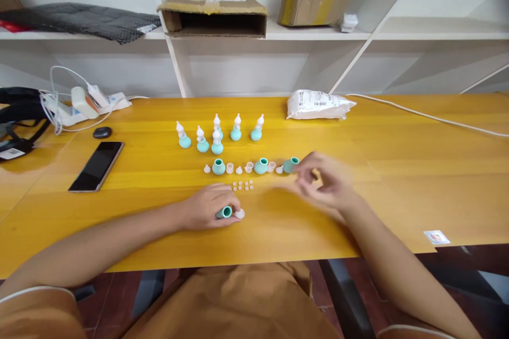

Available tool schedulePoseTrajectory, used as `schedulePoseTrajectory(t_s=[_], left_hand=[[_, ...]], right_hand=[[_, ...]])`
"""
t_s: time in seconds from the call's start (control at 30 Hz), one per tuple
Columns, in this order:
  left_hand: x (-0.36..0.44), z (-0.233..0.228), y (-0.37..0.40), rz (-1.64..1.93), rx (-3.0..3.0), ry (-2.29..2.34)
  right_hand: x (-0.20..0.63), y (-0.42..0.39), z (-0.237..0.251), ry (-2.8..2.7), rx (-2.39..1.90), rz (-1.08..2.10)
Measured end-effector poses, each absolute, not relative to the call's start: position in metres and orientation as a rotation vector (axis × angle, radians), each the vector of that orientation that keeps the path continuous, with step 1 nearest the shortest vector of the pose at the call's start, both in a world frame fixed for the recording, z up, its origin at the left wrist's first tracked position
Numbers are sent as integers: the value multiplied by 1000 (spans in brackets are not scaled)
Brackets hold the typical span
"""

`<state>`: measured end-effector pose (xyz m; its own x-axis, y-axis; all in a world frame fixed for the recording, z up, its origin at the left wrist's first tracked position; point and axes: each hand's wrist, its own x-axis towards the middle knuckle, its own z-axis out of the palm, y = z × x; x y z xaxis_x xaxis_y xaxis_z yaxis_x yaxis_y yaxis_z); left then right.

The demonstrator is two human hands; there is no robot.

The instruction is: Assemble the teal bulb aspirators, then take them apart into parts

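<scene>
Teal bulb (224, 212) lies on its side in the left hand (207, 206), lower centre of frame, fingers closed round it, open mouth facing right, so a part can go in; a small clear piece (239, 214) touches the fingertips. Right hand (324, 183), blurred, hovers centre right beside a tipped teal bulb (290, 164); cannot tell if the fingers pinch anything. Just beyond the left hand, tiny clear discs (243, 186) sit in a cluster. Behind them a row of loose parts: two upright bulbs (218, 167) (261, 166) with clear caps between, laid out within reach. Further back, six finished bulbs with white nozzles (217, 143) stand upright, apart from the loose parts. Phone (96, 166) left on the wooden table (397, 169), white bag (318, 104) far back.
</scene>
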<state>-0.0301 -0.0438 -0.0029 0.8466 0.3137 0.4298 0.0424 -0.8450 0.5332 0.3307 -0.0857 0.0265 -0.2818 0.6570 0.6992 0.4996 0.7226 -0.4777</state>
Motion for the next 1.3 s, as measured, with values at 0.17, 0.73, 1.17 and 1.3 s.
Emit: schedulePoseTrajectory(t_s=[0.17, 0.73, 1.17, 1.3], left_hand=[[-27, 4, -63, 579, 2279, 536], [-25, 9, -66, 348, 1968, 538], [-28, 7, -64, 419, 2259, 429], [-28, 7, -64, 393, 2211, 409]], right_hand=[[258, -104, 0, -2502, -431, -39], [353, -66, 9, -1594, -1066, -109], [437, -51, 13, -1992, -1764, 715], [433, -50, 9, -2011, -1763, 736]])
